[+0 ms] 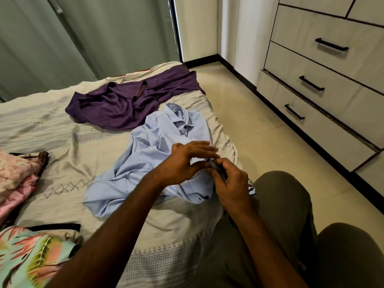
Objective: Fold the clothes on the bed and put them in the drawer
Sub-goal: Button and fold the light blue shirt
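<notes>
A light blue button shirt lies crumpled near the bed's right edge, collar pointing away from me. My right hand pinches the shirt's front edge between thumb and fingers. My left hand is just beside it over the same edge, thumb touching the fabric and fingers stretched forward; they are blurred. A purple shirt is spread out farther back on the bed. The white drawer unit stands to the right, its drawers closed apart from the lowest one, which sits slightly out.
The bed has a cream patterned cover. Pink floral clothes and a bright leaf-print garment lie at the left edge. Tiled floor runs between bed and drawers. My knees in olive trousers fill the lower right. Green curtains hang behind.
</notes>
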Demonstrator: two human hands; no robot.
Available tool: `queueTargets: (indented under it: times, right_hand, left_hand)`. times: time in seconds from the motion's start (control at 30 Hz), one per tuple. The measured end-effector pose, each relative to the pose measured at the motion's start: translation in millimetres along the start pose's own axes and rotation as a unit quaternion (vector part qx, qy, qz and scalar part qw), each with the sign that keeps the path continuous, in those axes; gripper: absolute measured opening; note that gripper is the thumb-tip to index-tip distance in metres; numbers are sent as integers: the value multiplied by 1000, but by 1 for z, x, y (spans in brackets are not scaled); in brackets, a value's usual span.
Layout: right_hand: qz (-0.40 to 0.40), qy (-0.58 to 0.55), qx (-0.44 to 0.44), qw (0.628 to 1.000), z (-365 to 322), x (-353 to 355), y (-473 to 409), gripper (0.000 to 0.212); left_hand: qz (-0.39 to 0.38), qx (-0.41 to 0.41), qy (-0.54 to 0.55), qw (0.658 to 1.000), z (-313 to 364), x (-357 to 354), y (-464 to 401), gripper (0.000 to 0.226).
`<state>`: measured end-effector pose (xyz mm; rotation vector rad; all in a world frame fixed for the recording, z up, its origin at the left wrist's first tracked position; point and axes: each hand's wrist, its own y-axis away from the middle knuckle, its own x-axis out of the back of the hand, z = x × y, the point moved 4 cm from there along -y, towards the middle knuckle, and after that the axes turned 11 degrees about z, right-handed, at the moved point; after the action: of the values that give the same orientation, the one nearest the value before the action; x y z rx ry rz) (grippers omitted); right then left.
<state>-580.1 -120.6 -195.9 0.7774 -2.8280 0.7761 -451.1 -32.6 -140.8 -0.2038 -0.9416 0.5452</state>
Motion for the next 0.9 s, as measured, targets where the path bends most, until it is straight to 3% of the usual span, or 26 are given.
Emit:
queueTargets:
  times: [0.1, 0.33, 0.5, 0.77, 0.9]
  right_hand:
    - [20, 7, -10, 1000, 0, 2, 0, 16]
    - [28, -5, -3, 1000, 0, 1, 0, 11]
    - [55, -6, 68, 996, -9, 6, 0, 14]
    - [56, -25, 92, 994, -10, 7, 0, 19]
    - [56, -28, 98, 993, -11, 9, -1, 17]
  left_hand:
    - [22, 39, 27, 999, -1, 10, -2, 18]
    - [133, 40, 28, 990, 0, 1, 19, 8]
    - [194, 91, 86, 973, 0, -9, 30, 6]
    - [206, 163, 185, 947, 5, -14, 34, 8]
    - [223, 175, 182, 941, 6, -14, 34, 10]
